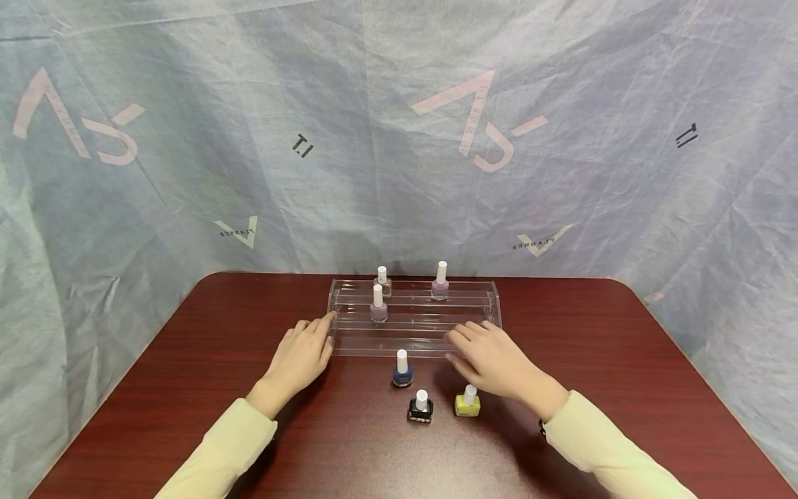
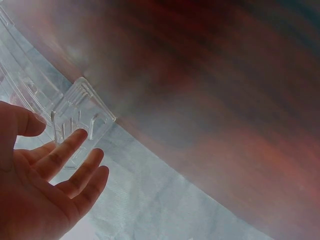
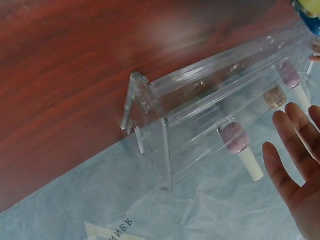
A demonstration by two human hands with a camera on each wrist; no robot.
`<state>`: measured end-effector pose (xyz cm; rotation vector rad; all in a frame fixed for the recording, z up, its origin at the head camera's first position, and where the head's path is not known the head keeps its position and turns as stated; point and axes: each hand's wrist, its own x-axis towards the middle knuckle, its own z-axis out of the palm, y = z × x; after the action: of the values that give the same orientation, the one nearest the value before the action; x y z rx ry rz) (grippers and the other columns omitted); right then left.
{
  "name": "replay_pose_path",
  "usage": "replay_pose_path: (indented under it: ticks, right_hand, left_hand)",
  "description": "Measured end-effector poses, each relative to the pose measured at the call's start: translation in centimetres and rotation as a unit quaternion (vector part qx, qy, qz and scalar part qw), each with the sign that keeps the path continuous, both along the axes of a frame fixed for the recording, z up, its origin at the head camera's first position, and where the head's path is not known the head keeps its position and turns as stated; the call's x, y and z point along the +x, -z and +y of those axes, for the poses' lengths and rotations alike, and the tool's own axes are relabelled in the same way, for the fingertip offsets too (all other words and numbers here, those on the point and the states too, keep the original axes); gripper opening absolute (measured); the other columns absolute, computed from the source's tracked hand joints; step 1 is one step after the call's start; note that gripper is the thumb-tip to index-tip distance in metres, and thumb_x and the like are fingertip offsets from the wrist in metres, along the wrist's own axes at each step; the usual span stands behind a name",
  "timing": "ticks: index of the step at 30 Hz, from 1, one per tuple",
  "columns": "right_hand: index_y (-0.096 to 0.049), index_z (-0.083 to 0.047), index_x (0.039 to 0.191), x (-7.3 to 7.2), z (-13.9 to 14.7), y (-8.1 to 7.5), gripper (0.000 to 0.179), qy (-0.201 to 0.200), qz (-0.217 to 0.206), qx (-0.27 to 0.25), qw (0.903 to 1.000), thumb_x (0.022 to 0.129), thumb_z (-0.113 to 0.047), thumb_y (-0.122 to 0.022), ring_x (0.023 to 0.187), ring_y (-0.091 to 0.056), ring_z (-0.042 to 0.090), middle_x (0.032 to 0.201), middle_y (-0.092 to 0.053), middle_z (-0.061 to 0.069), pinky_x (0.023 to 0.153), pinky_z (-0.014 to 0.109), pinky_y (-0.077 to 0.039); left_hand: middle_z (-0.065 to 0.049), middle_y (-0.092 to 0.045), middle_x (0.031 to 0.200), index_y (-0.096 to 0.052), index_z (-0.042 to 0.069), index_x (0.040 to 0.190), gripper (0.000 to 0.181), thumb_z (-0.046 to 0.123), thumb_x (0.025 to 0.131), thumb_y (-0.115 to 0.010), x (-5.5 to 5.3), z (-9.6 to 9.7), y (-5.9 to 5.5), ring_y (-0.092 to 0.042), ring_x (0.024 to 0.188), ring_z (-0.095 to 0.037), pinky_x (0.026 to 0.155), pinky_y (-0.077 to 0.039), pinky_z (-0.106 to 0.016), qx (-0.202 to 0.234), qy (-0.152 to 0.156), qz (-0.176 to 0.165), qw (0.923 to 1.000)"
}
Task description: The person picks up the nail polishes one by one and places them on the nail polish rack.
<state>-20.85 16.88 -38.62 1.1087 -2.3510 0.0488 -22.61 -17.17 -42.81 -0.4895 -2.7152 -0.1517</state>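
Observation:
A clear stepped rack (image 1: 399, 344) stands toward the back of the table. At its left end is my left hand (image 1: 300, 353), fingertips at the side panel; in the left wrist view the fingers look loosely extended, holding nothing. My right hand (image 1: 499, 360) is over the rack's front right part, fingers relaxed and nothing in them; contact with the rack cannot be told. Two light purple nail polish bottles, one on the top tier (image 1: 440, 289) and another lower left (image 1: 378, 311), stand in the rack. A clear-looking nail polish bottle (image 1: 386, 286) is on the top tier.
In front of the rack stand a blue nail polish bottle (image 1: 402, 375), a black one (image 1: 420, 410) and a yellow one (image 1: 467, 405), the last close to the right forearm. Behind the dark red table (image 1: 206, 346) hangs a grey printed cloth (image 1: 374, 173).

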Motion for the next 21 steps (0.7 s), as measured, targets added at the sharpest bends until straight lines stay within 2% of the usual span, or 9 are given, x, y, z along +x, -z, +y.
replay_pose_path:
  ticks: [8,21]
  right_hand:
    - [-0.059,-0.013,0.094,1.0,0.7,0.4,0.018,-0.013,0.010,-0.007,0.9998,0.082,-0.027,-0.060,0.077,-0.056,0.014,0.084,-0.060,-0.004,0.063,0.031,-0.042]
    - [-0.060,-0.014,0.091,2.9,1.4,1.0,0.017,-0.034,0.007,-0.010,0.9994,0.084,-0.030,-0.057,0.070,-0.053,0.012,0.077,-0.057,-0.008,0.061,0.028,-0.039]
  left_hand:
    - [-0.009,-0.062,0.114,-0.045,0.007,0.133,0.046,0.019,0.088,-0.052,0.0,0.0,0.0,-0.055,0.101,-0.030,0.081,-0.045,-0.044,0.005,0.000,-0.001,1.0000]
    - [-0.009,-0.062,0.114,-0.045,0.007,0.132,0.046,0.019,0.088,-0.053,0.0,0.0,0.0,-0.056,0.100,-0.031,0.080,-0.046,-0.044,0.007,0.002,0.003,1.0000]
